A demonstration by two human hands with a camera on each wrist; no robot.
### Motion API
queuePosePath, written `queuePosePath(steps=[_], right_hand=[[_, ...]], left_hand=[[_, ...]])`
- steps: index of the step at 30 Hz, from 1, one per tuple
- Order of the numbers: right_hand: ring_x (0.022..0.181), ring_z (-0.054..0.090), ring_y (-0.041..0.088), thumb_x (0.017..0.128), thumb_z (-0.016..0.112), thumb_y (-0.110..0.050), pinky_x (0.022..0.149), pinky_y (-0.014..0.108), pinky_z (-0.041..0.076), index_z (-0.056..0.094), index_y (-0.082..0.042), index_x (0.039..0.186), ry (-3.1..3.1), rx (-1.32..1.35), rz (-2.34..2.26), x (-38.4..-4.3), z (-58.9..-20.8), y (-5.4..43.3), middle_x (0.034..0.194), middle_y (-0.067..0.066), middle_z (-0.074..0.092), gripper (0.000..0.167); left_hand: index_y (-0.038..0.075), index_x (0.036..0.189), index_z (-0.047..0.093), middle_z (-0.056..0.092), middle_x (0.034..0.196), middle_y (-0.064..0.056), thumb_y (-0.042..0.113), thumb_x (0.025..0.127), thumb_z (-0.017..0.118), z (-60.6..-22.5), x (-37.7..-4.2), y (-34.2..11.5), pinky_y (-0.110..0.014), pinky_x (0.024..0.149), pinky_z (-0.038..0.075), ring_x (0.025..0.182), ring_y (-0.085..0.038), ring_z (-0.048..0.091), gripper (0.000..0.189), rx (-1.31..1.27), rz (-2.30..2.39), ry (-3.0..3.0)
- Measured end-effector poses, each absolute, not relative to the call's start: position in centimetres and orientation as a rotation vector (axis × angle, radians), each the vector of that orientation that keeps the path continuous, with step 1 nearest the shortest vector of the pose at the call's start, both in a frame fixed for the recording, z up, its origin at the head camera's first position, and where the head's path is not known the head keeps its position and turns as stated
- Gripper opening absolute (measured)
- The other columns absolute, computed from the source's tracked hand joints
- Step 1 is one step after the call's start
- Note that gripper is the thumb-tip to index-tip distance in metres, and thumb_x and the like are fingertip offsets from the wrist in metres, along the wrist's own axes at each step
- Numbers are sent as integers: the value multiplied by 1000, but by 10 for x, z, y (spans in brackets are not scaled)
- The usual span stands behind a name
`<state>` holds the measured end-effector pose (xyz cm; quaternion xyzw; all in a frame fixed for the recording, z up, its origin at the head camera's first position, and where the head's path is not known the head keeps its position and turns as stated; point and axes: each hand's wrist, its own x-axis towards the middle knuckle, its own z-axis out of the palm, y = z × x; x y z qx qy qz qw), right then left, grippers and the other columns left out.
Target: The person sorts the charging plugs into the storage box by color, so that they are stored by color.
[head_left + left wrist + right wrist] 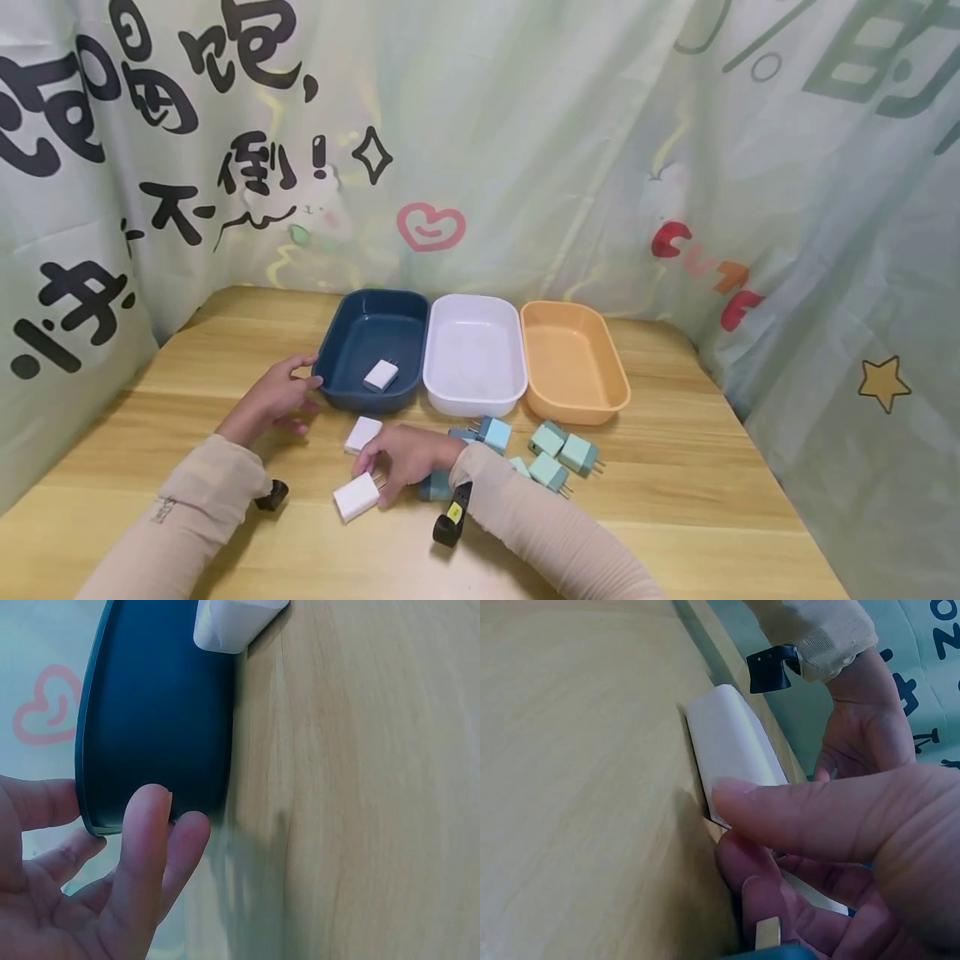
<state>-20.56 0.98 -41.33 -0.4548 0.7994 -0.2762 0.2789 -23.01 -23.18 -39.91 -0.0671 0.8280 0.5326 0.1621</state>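
Observation:
My right hand [412,454] pinches a white two-pronged charger [357,497] at its prong end, low over the table. In the right wrist view the thumb lies on the end of this charger [731,739], with curled fingers beneath. My left hand [277,396] is at the near left corner of the dark blue tray [375,402]; in the left wrist view its fairly straight fingers touch the tray's rim and wall [157,720]. Inside that tray lies one white charger [381,376]. Another white charger [363,435] sits on the table just before it, beyond the right hand.
A white tray [474,406] and an orange tray [577,412] stand in a row right of the dark blue one. Before them lie blue chargers [495,434], some partly hidden by the right hand and sleeve, and several green chargers [579,454]. Printed curtains [540,167] surround the table.

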Motion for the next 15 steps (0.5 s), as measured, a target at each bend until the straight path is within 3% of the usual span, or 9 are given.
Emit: queuePosePath(steps=[15], right_hand=[[77, 52, -1, 74, 85, -17, 71, 13, 46, 70, -11, 103, 2167, -1204, -733, -207, -409, 11, 84, -14, 61, 33]], left_hand=[[14, 156, 15, 27, 148, -32, 21, 104, 45, -397, -231, -231, -42, 62, 58, 106, -38, 57, 61, -178, 1518, 2359]])
